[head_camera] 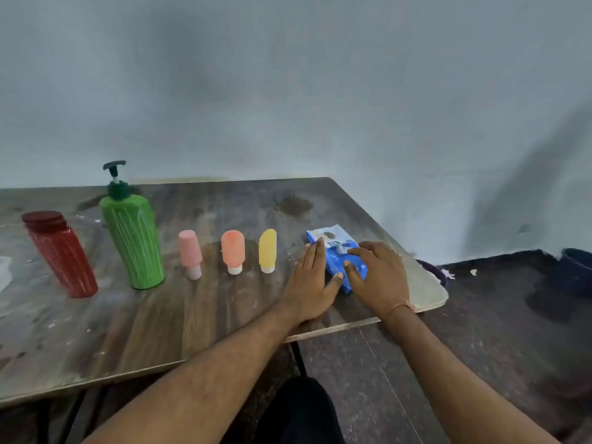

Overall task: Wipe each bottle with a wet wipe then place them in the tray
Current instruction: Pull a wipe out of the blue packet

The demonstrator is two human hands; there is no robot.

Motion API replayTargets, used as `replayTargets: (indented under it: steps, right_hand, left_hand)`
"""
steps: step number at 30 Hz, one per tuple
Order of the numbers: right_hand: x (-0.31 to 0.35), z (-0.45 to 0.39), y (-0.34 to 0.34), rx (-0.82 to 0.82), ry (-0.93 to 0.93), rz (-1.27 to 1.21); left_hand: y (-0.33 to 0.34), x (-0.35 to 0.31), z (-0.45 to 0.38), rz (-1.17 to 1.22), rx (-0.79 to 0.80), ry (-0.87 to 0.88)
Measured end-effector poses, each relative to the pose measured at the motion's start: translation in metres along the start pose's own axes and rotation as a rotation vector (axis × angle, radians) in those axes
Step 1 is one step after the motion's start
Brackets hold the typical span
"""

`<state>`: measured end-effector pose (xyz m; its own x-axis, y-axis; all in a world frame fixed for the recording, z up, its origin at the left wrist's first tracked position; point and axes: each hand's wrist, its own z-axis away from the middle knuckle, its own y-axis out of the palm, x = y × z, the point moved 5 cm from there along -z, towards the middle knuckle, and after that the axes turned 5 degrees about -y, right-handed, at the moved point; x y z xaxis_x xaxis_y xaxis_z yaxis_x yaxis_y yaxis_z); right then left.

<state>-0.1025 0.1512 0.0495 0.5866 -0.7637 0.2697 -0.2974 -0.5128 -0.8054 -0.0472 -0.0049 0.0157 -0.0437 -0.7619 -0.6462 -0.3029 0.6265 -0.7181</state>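
Resting flat with straight fingers, the left hand [310, 283] and right hand [378, 277] press the blue wipe pack [336, 251] on the table [192, 315], right of five standing bottles [233, 251].

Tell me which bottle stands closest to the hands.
The yellow bottle, standing cap down at the right end of the row, just left of the left hand. The orange bottle is farther.

Red ribbed bottle [61, 253], green pump bottle [132, 240] (white streaks), pink [189, 251], orange [233, 253], yellow tubes [267, 248], blue wipes pack [338, 254].
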Motion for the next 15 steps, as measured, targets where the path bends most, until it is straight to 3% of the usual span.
replayTargets:
  steps: [4,9,15]
  right_hand:
    - [-0.009,-0.018,0.013,0.056,0.031,-0.007]
    - [-0.026,-0.032,0.027,0.030,-0.003,0.019]
    - [-0.037,-0.036,0.037,-0.029,-0.044,0.044]
  left_hand:
    - [0.003,0.016,-0.028,-0.088,0.018,-0.021]
    - [0.010,0.020,-0.050,-0.151,0.017,0.067]
    - [0.017,0.028,-0.061,-0.206,0.028,0.035]
